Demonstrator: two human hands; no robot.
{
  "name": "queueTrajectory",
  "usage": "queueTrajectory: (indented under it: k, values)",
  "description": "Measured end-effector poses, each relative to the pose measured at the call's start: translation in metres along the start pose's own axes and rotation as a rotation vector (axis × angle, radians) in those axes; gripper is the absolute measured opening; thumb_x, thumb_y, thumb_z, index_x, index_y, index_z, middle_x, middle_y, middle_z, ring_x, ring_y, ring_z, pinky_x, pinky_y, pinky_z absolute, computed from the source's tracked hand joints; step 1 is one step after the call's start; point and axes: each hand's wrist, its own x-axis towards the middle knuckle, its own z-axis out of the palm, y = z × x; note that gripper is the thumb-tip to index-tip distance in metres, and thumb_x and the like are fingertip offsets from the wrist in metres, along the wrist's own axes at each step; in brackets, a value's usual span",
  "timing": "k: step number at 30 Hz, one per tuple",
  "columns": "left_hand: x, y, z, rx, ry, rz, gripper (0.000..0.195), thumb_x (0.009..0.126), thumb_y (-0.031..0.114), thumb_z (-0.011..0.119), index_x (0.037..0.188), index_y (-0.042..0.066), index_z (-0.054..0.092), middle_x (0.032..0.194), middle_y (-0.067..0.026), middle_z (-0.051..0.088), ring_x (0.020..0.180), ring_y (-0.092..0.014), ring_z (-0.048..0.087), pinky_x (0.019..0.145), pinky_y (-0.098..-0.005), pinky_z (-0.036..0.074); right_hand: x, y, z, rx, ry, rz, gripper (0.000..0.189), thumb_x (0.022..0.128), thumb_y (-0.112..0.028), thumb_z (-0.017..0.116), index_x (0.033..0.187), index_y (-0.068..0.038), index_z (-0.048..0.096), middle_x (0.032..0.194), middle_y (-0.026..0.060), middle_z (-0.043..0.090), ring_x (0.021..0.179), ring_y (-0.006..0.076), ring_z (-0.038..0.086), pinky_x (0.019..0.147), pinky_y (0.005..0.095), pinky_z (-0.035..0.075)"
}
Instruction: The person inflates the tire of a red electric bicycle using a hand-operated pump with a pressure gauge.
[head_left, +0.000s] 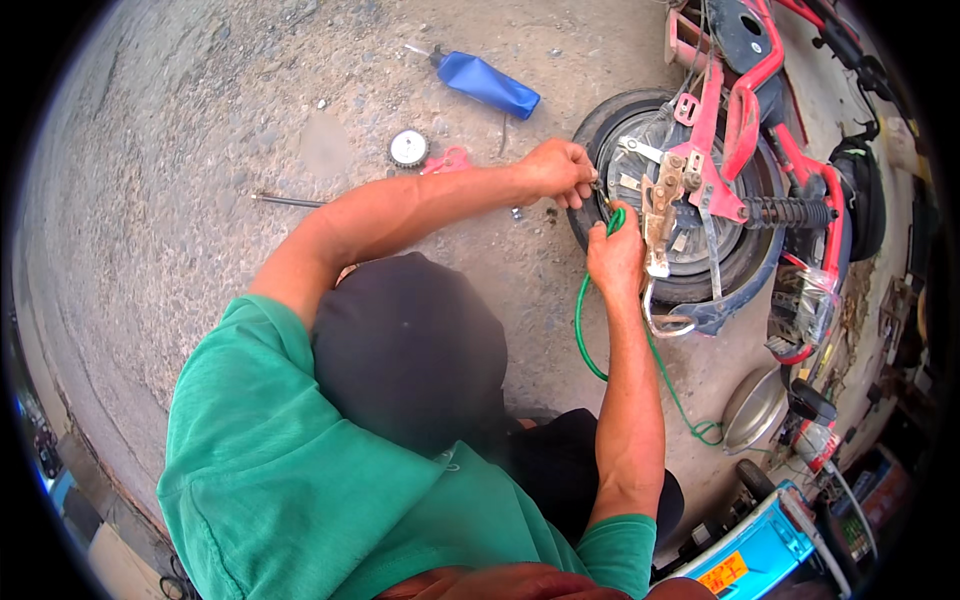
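Observation:
My left hand (559, 172) pinches a small dark fitting at the near edge of the rear wheel's tire (589, 225); the fitting is partly hidden by the fingertips. Just below it, my right hand (619, 251) grips the end of a green hose (580, 315), which has a brass-coloured tip pointing at the rim. The hose loops down behind the forearm and trails over the ground. The wheel belongs to a red-framed two-wheeler (705, 142), with a rusty bracket (660, 202) and a coil-spring shock absorber (787, 213) beside it.
On the rough concrete lie a blue soft bottle with a nozzle (487, 82), a round white-faced part (409, 148), a red part (448, 160) and a black rod (289, 200). A metal basin (754, 409) and a light-blue case (765, 544) stand at the lower right.

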Motion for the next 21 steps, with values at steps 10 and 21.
queueTrajectory:
  k: [10, 21]
  values:
    - [-0.001, -0.007, -0.005, 0.065, -0.094, 0.218, 0.013, 0.096, 0.008, 0.061, 0.105, -0.001, 0.064, 0.090, -0.0110, 0.072, 0.070, -0.015, 0.069, 0.063, -0.0302, 0.057, 0.001, 0.002, 0.004, 0.047, 0.011, -0.030, 0.044, 0.087, -0.017, 0.064, 0.128, -0.004, 0.056, 0.109, 0.0241, 0.068, 0.105, 0.0413, 0.066, 0.091, 0.0465, 0.051]
    - [0.013, -0.021, -0.013, -0.051, -0.156, 0.193, 0.019, 0.098, 0.013, 0.057, 0.114, 0.002, 0.060, 0.092, -0.0122, 0.072, 0.069, -0.017, 0.069, 0.063, -0.0308, 0.057, 0.002, -0.002, 0.001, 0.182, -0.065, 0.067, 0.046, 0.088, -0.014, 0.060, 0.131, -0.002, 0.052, 0.103, 0.0299, 0.067, 0.101, 0.0439, 0.067, 0.087, 0.0500, 0.051]
